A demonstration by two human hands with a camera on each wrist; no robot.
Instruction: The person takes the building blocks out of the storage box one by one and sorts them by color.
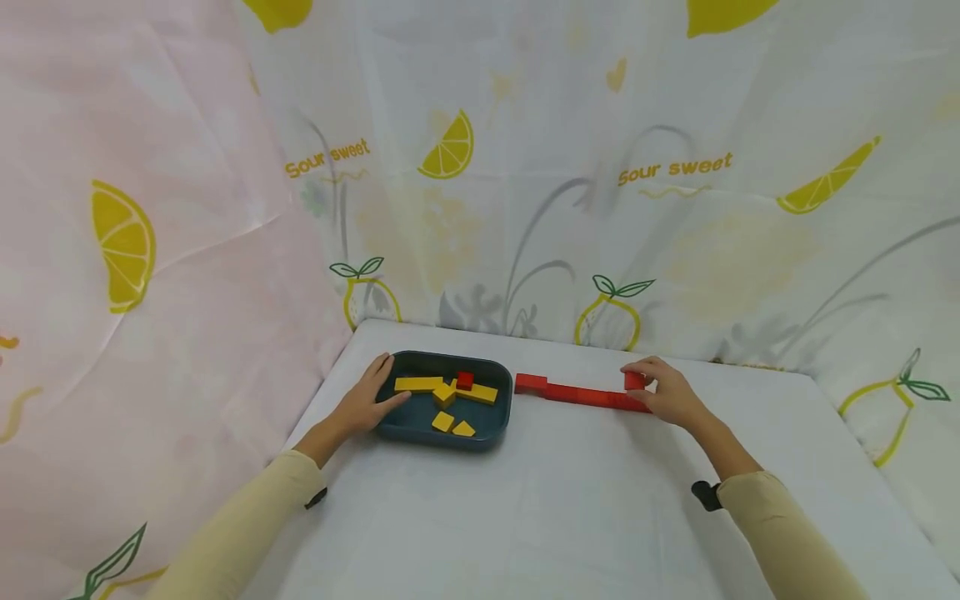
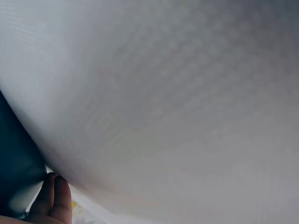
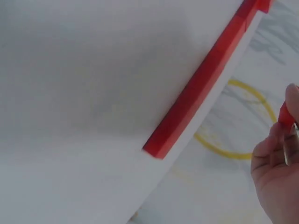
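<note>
My left hand (image 1: 362,405) grips the left end of a dark blue tray (image 1: 506,421), its thumb over the rim and its fingers along the outer side. In the left wrist view, fingertips (image 2: 60,198) show beside the tray's wall (image 2: 16,158). Between thumb and fingers, my right hand (image 1: 669,395) pinches a small red block (image 1: 633,381). It is held just above the right end of a line of red blocks (image 1: 581,395) on the table. The right wrist view shows this row (image 3: 198,88) below and apart from the held block (image 3: 286,114).
Several yellow blocks (image 1: 418,384) and a red cube (image 1: 465,381) are in the tray. The white table (image 1: 570,508) meets a lemon-printed cloth (image 1: 525,208) at the back, and a pink-tinted cloth (image 1: 202,250) hangs on the left.
</note>
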